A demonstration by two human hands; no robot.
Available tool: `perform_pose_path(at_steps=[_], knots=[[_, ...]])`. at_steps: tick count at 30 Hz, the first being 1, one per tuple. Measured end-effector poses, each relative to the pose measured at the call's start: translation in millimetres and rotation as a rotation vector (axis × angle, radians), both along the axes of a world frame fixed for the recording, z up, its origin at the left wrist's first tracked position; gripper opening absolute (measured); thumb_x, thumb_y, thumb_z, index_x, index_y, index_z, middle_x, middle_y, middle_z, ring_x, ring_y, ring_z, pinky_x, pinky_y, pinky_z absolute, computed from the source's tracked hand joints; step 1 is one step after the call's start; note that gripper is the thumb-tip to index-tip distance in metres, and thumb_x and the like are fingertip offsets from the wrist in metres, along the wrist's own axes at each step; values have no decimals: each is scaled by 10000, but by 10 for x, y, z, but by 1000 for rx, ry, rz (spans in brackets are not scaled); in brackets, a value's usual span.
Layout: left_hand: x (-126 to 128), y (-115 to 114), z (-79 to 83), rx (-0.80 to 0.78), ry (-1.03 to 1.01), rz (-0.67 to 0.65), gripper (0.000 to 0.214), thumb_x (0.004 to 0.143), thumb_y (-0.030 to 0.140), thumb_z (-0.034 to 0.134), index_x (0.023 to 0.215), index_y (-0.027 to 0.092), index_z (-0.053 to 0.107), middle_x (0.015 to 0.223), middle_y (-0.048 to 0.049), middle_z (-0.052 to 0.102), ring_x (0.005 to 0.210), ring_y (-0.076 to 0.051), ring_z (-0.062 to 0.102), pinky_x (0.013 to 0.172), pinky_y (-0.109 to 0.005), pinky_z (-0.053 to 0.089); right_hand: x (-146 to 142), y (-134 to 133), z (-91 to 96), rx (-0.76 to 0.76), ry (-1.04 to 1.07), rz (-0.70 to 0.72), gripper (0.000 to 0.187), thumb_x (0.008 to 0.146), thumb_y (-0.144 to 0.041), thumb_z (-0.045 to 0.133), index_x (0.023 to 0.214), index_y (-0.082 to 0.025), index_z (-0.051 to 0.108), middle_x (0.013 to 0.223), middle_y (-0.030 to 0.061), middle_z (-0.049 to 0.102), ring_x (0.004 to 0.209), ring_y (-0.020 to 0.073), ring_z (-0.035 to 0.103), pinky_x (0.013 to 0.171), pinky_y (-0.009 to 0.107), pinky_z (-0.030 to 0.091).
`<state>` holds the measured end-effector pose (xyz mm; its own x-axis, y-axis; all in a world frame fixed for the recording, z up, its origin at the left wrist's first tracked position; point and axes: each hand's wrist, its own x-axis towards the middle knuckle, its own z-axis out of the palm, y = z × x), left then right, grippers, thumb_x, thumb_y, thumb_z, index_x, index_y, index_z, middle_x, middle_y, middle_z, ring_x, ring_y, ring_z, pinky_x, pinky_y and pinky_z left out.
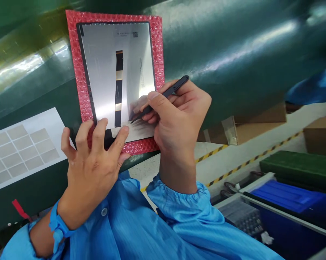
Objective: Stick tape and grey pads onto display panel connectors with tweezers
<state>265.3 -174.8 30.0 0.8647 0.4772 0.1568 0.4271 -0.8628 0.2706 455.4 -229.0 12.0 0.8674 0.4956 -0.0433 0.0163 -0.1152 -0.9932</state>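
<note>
A silver display panel [103, 68] with a dark flex strip [119, 86] down its middle lies on a red bubble-wrap pad [73, 54] on the green work surface [219, 54]. My left hand [91, 159] rests with fingers spread on the panel's near edge, pressing it down. My right hand [176, 112] is closed on black tweezers [163, 95], their tips touching the panel just right of the flex strip's lower end.
A white sheet of grey square stickers [19, 151] lies left of the pad. Beyond the bench edge at right are a floor with yellow-black tape [249, 159], cardboard boxes [260, 124], a blue bin [290, 196] and a green mat [301, 166].
</note>
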Motion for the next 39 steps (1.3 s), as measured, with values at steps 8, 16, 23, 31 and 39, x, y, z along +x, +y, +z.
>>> perform_pose_path(at_steps=[8,16,23,31,39], knots=[[-104,-43,61,-11,26,66,481,1035,385,682,1502,270,655,1590,-219,531,1464,-487,422,1208,-794,199,-20,23,-78,31,-16,-43,253,949,-332,795,870,-262,565,748,-31,698,545,139,668,446,217,502],[37,-124,139,-11,80,152,427,1071,373,616,1484,277,661,1596,-224,519,1499,-477,413,1187,-826,173,-28,28,-119,96,1,-77,194,917,-261,772,865,-259,585,748,-39,701,511,122,647,424,196,492],[21,28,272,-124,-12,255,457,1106,356,503,1483,130,629,1482,-250,584,1376,-407,572,1138,-630,491,-44,79,-123,179,105,-144,208,811,-291,811,826,-215,618,673,-3,716,454,126,632,389,190,482],[478,453,461,-713,-60,592,662,1045,443,631,1526,18,466,1444,-318,639,1373,-415,624,1113,-514,510,-54,140,-181,285,223,-248,352,648,-357,890,782,-203,603,622,36,707,405,147,616,354,185,439],[545,547,453,-971,-33,563,376,898,395,810,1100,78,807,1193,-270,792,1158,-423,756,869,-407,578,-124,25,-85,378,266,-176,347,448,-244,897,580,-344,593,517,-14,565,326,166,471,287,305,317]])
